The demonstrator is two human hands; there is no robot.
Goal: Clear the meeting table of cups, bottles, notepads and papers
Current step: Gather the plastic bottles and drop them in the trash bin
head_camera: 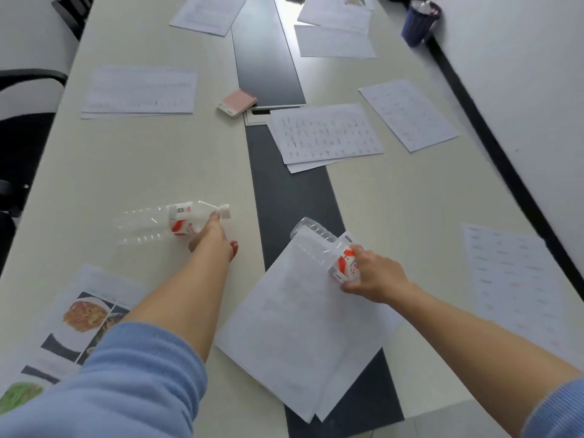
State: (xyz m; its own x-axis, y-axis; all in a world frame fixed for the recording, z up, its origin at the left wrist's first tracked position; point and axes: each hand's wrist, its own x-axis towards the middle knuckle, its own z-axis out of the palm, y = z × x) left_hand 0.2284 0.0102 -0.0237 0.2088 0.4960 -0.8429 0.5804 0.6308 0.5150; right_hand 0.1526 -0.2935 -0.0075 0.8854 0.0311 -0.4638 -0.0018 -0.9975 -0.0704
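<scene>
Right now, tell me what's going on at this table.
A person is clearing the meeting table. Their right hand grips an empty bottle together with a sheaf of white papers, over the dark centre strip. Their left hand is on the neck end of a second empty bottle, which lies on its side; whether it has a firm grip isn't clear. A pink notepad and many printed sheets lie spread across the table.

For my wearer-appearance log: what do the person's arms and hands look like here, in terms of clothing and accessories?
Both arms wear light blue ribbed knit sleeves, the left sleeve and right sleeve, pushed up so the forearms are bare. The left hand and right hand are ungloved. No watch, bracelet or ring shows.
</scene>
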